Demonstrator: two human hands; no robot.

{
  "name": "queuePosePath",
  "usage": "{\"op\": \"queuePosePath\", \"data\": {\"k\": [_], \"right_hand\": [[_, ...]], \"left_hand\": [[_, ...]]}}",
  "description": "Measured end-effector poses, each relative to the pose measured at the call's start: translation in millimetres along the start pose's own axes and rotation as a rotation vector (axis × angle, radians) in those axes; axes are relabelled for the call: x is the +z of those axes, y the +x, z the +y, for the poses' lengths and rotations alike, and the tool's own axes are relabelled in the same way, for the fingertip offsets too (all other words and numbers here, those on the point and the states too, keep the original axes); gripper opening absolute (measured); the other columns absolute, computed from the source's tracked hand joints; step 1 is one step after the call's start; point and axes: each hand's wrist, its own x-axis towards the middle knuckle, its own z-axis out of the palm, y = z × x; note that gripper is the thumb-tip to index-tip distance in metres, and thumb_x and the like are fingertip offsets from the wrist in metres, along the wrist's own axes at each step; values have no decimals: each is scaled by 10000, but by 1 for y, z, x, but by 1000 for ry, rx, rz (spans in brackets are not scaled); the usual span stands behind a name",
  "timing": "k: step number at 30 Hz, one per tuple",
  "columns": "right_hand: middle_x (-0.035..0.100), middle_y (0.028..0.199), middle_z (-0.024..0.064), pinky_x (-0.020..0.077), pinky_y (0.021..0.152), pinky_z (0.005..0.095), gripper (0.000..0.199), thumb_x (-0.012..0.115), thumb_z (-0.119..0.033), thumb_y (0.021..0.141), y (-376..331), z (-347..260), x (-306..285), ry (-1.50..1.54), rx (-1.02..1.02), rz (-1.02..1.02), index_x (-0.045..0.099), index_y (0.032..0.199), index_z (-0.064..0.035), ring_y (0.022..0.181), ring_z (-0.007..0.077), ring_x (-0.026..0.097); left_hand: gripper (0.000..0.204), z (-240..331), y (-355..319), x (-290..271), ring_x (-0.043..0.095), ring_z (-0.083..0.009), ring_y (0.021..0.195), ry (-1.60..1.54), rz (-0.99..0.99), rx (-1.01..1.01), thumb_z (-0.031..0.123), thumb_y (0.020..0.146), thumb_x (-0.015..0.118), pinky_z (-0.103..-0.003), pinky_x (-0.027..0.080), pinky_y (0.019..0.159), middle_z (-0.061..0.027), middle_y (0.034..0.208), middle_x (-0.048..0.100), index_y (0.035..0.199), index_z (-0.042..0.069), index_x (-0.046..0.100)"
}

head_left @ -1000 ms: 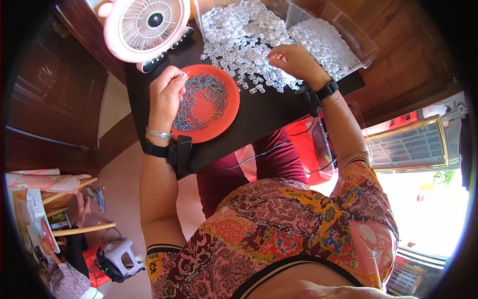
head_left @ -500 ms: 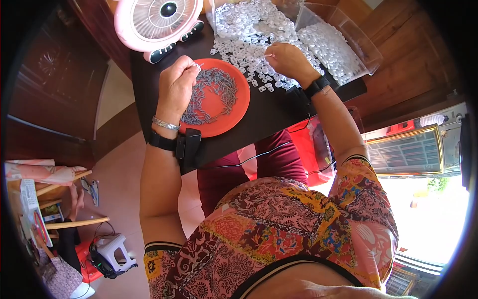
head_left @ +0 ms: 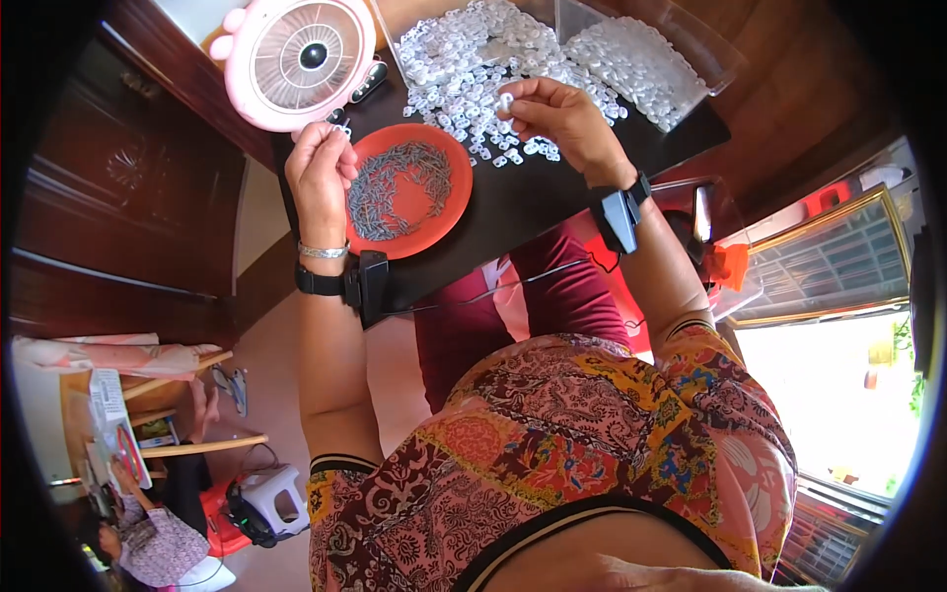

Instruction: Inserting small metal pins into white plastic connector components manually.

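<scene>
My left hand point(head_left: 321, 176) is closed in a pinch at the left rim of the orange-red plate point(head_left: 456, 202). A small white plastic piece point(head_left: 341, 129) shows at its fingertips, partly hidden by the fingers. Small grey screws point(head_left: 373, 190) lie in a rough ring on the plate. To the right, my right hand point(head_left: 572, 126) pinches another small white plastic piece with a hole point(head_left: 506, 102) between thumb and forefinger. Just beyond it spreads a heap of the same white pieces point(head_left: 449, 69), some scattered loose on the dark table point(head_left: 493, 227).
A pink fan point(head_left: 314, 57) stands behind the plate at left. At the back right, a clear plastic bin point(head_left: 705, 79) holds more white pieces. Black wrist devices point(head_left: 370, 281) with cables sit on both my wrists. Another person point(head_left: 163, 543) is at lower left near a grey-white stool point(head_left: 276, 498).
My right hand has moved off the loose pieces and now shows a white piece at its fingertips. My left hand has turned at the plate's rim. The whole view has shifted slightly.
</scene>
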Motion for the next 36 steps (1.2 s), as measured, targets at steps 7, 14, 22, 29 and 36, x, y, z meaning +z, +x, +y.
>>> {"op": "queuePosePath", "data": {"k": [7, 14, 22, 29, 36], "right_hand": [[665, 893, 45, 483, 671, 208, 194, 600, -91, 893, -26, 9, 21, 179, 74, -55, 611, 1078, -35, 703, 75, 585], [668, 852, 45, 486, 646, 202, 168, 629, -96, 878, -55, 3, 44, 313, 95, -80, 641, 1023, -12, 696, 75, 592], [666, 864, 39, 486, 614, 189, 179, 620, -102, 885, -82, 9, 52, 526, 215, -212, 637, 1041, -16, 690, 62, 595], [665, 879, 24, 491, 637, 183, 177, 601, -74, 893, -87, 6, 59, 374, 158, -171, 637, 1054, -10, 711, 54, 595], [660, 857, 4, 482, 645, 174, 175, 624, -72, 880, -89, 4, 65, 209, 73, -140, 642, 1046, -21, 715, 41, 579]], "left_hand": [[143, 43, -36, 38, 464, -44, 513, -23, -207, -111, 163, 881, 526, -171, 337, 464, 1, 645, 547, 780, 64, 550], [142, 33, -100, 68, 446, -43, 502, -127, -149, -133, 133, 909, 493, -174, 321, 454, -5, 634, 530, 802, 46, 524], [153, 22, -133, 86, 431, -75, 516, -108, -131, -169, 135, 914, 463, -192, 317, 474, -9, 632, 472, 815, 28, 513], [149, 19, -137, 85, 423, -74, 514, -108, -103, -153, 120, 909, 457, -190, 314, 468, -13, 629, 466, 803, 27, 505], [146, 19, -138, 83, 390, -34, 494, -123, -36, -178, 107, 892, 493, -186, 272, 455, 20, 587, 452, 764, 38, 499]]}}
